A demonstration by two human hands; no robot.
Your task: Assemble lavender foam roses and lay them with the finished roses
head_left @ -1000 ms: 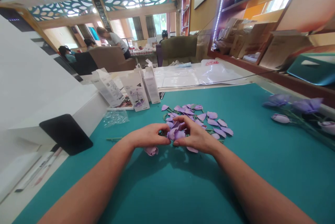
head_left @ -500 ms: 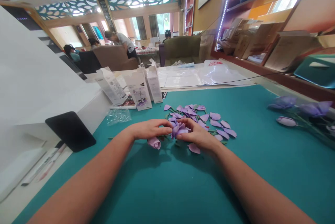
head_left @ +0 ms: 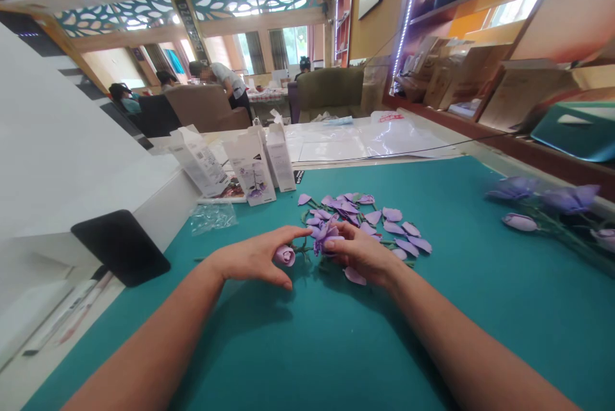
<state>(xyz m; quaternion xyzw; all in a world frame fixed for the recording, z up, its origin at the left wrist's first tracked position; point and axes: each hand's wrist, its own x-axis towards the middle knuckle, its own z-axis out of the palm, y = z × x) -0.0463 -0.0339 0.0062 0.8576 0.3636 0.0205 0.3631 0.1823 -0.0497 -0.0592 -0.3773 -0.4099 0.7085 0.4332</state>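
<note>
A purple artificial flower (head_left: 325, 236) with layered petals is pinched between the thumb and fingers of my right hand (head_left: 362, 251). Just left of it, my left hand (head_left: 257, 256) has its thumb and fingers spread wide around a pale pink rosebud (head_left: 285, 256); I cannot tell whether it touches the bud. Green stem pieces show between the two hands. Behind them lies a pile of loose purple petals (head_left: 343, 205), spreading to the right. One single petal (head_left: 355, 276) rests on the mat below my right hand.
The green mat (head_left: 307, 347) covers the table. White boxes (head_left: 252, 171) stand at the back left, near a clear plastic bag (head_left: 213, 216). A black tablet-like panel (head_left: 121, 246) leans at left. Finished-looking purple flowers (head_left: 571, 198) lie at far right. People sit and stand beyond.
My left hand has let go of the purple flower, moved left and opened, thumb and fingers apart. My right hand still holds the flower. The view has shifted slightly.
</note>
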